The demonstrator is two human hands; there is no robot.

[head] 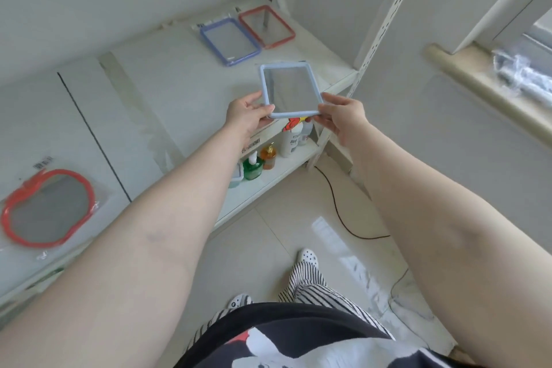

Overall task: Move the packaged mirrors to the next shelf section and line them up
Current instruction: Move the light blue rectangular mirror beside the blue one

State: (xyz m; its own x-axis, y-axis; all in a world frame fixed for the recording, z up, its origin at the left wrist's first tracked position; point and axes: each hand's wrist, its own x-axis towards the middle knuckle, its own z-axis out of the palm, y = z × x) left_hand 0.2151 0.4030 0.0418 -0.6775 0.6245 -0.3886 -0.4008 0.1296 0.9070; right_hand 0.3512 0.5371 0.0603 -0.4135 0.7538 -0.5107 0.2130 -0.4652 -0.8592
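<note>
A light-blue framed rectangular mirror (291, 89) hangs in the air over the front edge of the white shelf (167, 92). My left hand (246, 115) grips its near left corner and my right hand (343, 116) grips its near right corner. Two more rectangular mirrors lie flat side by side at the back of the right shelf section: a darker blue one (228, 40) and a red one (266, 25). In the left shelf section lies a red apple-shaped mirror (47, 206) in clear packaging.
A dark seam (92, 134) divides the shelf sections. A slotted white upright (385, 24) bounds the shelf on the right. Bottles (270, 155) stand on the lower shelf. A cable (340, 212) runs over the tiled floor. A window sill (478, 84) is at right.
</note>
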